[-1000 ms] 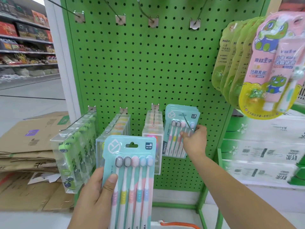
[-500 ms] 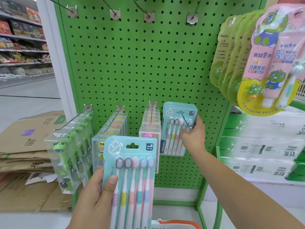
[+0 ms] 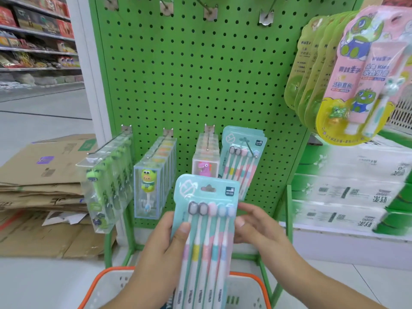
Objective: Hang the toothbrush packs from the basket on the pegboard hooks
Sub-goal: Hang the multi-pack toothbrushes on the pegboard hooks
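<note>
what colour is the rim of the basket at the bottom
Orange: the basket rim, over a white body, seen in the head view.

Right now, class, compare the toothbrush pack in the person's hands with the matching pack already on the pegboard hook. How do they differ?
The held pack is gripped by the left hand and touched by the right hand, with its hang hole empty. The hung pack is threaded on a hook and no hand touches it. The held pack is over the basket; the hung one is at the pegboard. Both are teal five-brush packs.
</note>
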